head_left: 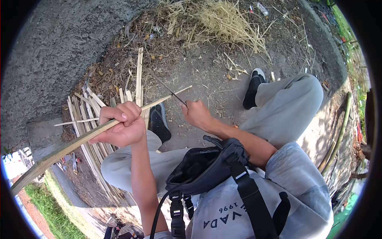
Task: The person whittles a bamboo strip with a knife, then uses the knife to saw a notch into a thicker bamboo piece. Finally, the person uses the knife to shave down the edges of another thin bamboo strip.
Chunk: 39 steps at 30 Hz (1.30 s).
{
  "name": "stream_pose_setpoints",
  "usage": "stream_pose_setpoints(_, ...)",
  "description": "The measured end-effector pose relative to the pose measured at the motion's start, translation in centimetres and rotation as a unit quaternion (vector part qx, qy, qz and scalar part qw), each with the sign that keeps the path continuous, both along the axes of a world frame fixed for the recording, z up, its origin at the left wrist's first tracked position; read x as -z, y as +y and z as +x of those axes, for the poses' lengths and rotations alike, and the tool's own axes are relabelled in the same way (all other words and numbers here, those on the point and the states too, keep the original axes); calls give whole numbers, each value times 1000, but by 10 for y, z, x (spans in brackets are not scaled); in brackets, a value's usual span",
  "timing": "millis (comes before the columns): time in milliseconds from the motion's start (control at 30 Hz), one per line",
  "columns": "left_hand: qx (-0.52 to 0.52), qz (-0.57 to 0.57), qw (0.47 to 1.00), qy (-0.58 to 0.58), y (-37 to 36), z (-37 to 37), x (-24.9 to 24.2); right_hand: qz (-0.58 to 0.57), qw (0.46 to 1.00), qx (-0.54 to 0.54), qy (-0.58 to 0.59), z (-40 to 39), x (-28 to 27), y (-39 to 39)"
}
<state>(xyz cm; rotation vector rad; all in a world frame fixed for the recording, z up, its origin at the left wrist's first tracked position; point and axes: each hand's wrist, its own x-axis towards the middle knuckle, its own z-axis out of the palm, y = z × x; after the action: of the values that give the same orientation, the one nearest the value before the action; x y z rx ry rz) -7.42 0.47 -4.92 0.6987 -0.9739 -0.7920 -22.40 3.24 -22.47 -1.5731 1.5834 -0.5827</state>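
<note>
Two bare hands at work, both closed on something. Left hand (121,125) wrapped tight round one long bamboo strip (67,147), fingers curled over the top, thumb under. Strip slanting from the lower left edge of the view up through the fist to a thin tip near the middle of the picture, just beside the blade. Right hand (197,113) clenched on the handle of one knife (169,91), thin dark blade pointing up and to the left, meeting the strip's tip or crossing just over it; hard to tell which at this size. Behind the left hand, one loose stack of split bamboo slats (93,119) on the ground, too many and too overlapped to count, with one longer slat standing out above the rest toward the top. Farther up, one heap of dry straw-like shavings (223,24) spread on the dirt ground (199,71). Two dark shoes: one (159,121) just under the left hand, the other (252,87) well apart to the right, at the end of a raised knee in grey trousers (290,103). One black bag (203,165) open on the lap, slung by a strap across a grey shirt. Two or three green bamboo poles (338,135) along the right edge.
</note>
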Motion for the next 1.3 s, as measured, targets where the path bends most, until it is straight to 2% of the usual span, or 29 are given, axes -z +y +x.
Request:
stream_pose_setpoints(167,36,-23,999,17,-8,2,1,54,998,-21,14,-14,36,-12)
stream_pose_setpoints(333,36,-18,999,17,-7,6,3,71,997,-6,-1,-2,10,-1)
stream_pose_setpoints(433,41,-24,999,22,-8,5,5,82,995,-8,49,-15,69,-2)
stream_pose_setpoints(633,4,1,1000,-8,-11,-1,-3,108,994,-17,31,-8,28,-1)
stream_pose_setpoints(700,-1,8,1000,-23,-3,-2,-2,127,991,-16,44,-21,69,15)
stream_pose_setpoints(900,7,-5,1000,-10,-15,-6,-1,126,991,-12,45,-17,48,-1)
stream_pose_setpoints(1067,2,-16,1000,3,-17,1,-4,149,987,-15,51,-24,80,6)
stream_pose_setpoints(1167,-3,-12,1000,6,-20,-6,-1,137,988,-27,68,-34,77,6)
stream_pose_setpoints(1233,-15,-6,1000,10,-23,-11,-4,141,989,-16,51,-23,45,5)
stream_pose_setpoints(1300,-31,-2,1000,2,-23,-4,-2,158,986,-22,46,-19,54,8)
